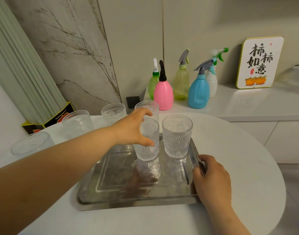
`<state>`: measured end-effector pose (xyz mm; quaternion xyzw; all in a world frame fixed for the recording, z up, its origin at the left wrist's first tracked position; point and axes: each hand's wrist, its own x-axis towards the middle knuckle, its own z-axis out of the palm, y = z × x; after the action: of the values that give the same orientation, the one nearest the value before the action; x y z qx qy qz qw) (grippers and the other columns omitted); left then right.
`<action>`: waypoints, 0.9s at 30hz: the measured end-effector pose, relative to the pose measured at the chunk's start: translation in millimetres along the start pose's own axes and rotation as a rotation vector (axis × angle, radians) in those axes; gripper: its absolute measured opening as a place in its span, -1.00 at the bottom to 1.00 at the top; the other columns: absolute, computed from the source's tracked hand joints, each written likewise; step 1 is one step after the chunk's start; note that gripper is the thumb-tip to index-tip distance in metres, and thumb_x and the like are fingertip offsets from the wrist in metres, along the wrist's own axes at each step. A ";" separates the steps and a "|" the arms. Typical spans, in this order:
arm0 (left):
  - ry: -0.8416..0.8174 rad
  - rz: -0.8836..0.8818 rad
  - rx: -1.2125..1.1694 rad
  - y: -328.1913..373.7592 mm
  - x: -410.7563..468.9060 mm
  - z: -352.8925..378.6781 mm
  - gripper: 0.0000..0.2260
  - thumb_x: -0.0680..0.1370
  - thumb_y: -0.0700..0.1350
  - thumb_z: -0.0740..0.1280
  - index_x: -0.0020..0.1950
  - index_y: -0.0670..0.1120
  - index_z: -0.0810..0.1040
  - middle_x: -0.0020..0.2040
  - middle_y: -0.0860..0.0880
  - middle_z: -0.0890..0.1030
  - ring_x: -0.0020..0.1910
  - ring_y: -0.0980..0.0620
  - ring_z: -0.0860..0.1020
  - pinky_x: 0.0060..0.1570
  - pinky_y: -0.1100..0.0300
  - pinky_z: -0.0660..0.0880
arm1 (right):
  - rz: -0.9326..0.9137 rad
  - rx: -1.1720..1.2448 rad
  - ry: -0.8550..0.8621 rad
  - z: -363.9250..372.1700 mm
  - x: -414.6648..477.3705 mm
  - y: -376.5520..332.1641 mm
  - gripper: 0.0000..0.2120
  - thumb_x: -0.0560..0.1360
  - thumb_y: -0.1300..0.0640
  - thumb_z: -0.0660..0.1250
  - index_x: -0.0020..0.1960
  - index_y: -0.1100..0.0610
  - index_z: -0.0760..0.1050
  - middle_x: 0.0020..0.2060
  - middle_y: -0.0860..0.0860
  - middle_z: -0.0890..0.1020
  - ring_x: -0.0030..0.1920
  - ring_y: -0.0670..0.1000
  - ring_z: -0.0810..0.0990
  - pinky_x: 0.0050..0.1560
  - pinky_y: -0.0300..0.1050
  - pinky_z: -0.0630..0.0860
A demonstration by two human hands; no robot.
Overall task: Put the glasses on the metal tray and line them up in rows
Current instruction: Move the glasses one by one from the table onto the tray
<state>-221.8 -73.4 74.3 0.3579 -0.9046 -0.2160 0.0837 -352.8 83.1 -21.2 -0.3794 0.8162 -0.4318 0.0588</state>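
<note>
Head camera looks down on a round white table (230, 150) carrying a metal tray (128, 199). Two ribbed glasses stand at the tray's far end: the right glass (177, 136) stands free, and the left glass (147, 150) is held near its rim by the left hand (131, 129), fingers (147, 143) wrapped round it. Right hand (211, 178) clasps the tray's right edge. Four more glasses (77, 122) wait on the table beyond, left of the tray.
</note>
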 end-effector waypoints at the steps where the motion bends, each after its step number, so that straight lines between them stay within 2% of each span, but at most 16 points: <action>1: 0.003 0.001 -0.004 0.4 0.3 0.4 -0.23 0.26 -0.04 0.51 0.35 -0.03 0.17 0.40 -0.02 0.24 0.34 0.04 0.31 0.16 0.28 0.25 | 0.002 0.002 0.001 -0.2 0.1 -0.3 -0.71 0.39 0.31 0.25 0.10 0.23 0.46 -0.04 0.21 0.62 0.03 0.22 0.49 0.09 0.01 0.35; 5: 0.020 0.012 -0.006 0.1 -1.0 -1.3 -0.15 0.25 0.02 0.51 0.41 0.00 0.12 0.46 0.01 0.18 0.38 0.03 0.27 0.23 0.25 0.22 | 0.006 0.004 -0.002 -0.9 -0.1 -0.7 -0.71 0.39 0.31 0.25 0.11 0.22 0.46 -0.03 0.22 0.61 0.03 0.22 0.49 0.09 0.02 0.35; 7: 0.055 0.001 0.003 -1.8 -4.1 -6.4 -0.17 0.27 0.07 0.47 0.42 0.03 0.11 0.46 0.01 0.18 0.39 0.04 0.25 0.29 0.19 0.23 | 0.004 0.003 -0.006 -1.7 0.0 -1.1 -0.71 0.39 0.31 0.25 0.11 0.22 0.46 -0.03 0.22 0.61 0.03 0.23 0.49 0.08 0.02 0.36; 10: 0.125 -0.023 -0.009 -9.4 -6.6 -19.2 -0.35 0.37 0.10 0.36 0.39 0.00 0.20 0.43 -0.02 0.26 0.36 0.02 0.29 0.29 0.12 0.28 | 0.000 0.001 -0.016 -2.3 -0.4 -1.6 -0.71 0.40 0.31 0.25 0.11 0.23 0.46 -0.02 0.23 0.61 0.03 0.24 0.49 0.06 0.02 0.36; 13: 0.212 -0.032 0.030 -22.1 -4.7 -34.5 -0.52 0.44 0.04 0.31 0.31 -0.06 0.34 0.36 -0.06 0.36 0.33 0.01 0.33 0.21 0.24 0.24 | 0.002 0.002 -0.024 -2.4 -0.7 -2.1 -0.72 0.40 0.30 0.25 0.12 0.23 0.45 -0.02 0.23 0.61 0.04 0.23 0.49 0.05 0.01 0.36; 15: 0.246 -0.074 0.055 -33.7 -2.1 -44.2 -0.55 0.45 -0.01 0.31 0.30 -0.10 0.36 0.36 -0.09 0.36 0.33 -0.02 0.33 0.20 0.25 0.22 | 0.004 0.001 -0.027 -2.5 -0.3 -2.6 -0.72 0.40 0.31 0.25 0.11 0.24 0.45 -0.02 0.24 0.62 0.03 0.24 0.50 0.03 0.01 0.37; 18: 0.216 -0.183 0.097 -53.3 2.9 -56.3 -0.46 0.44 -0.05 0.35 0.36 -0.12 0.28 0.42 -0.13 0.28 0.39 -0.08 0.27 0.31 0.16 0.21 | 0.004 0.000 -0.027 -1.9 0.2 -1.9 -0.74 0.40 0.31 0.26 0.10 0.24 0.46 -0.04 0.25 0.62 0.02 0.24 0.51 0.02 0.01 0.37; 22: 0.121 -0.302 0.116 -70.6 13.5 -62.8 -0.29 0.39 -0.03 0.40 0.43 -0.10 0.13 0.47 -0.16 0.18 0.44 -0.11 0.19 0.37 0.11 0.18 | 0.002 -0.012 -0.035 0.5 1.1 -1.5 -0.74 0.41 0.29 0.26 0.09 0.22 0.47 -0.03 0.22 0.63 0.00 0.24 0.50 0.03 0.03 0.39; 27: 0.053 -0.341 0.050 -73.6 30.3 -51.0 -0.17 0.37 -0.01 0.43 0.46 -0.14 0.01 0.51 -0.13 0.11 0.47 -0.09 0.13 0.40 0.12 0.14 | -0.014 -0.017 -0.042 1.5 3.4 -1.7 -0.76 0.38 0.33 0.29 0.05 0.25 0.49 -0.09 0.25 0.63 -0.05 0.25 0.51 -0.04 0.01 0.36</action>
<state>-183.3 -158.8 86.6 0.5135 -0.8334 -0.1950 0.0609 -353.6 79.3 -20.1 -0.3945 0.8158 -0.4170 0.0697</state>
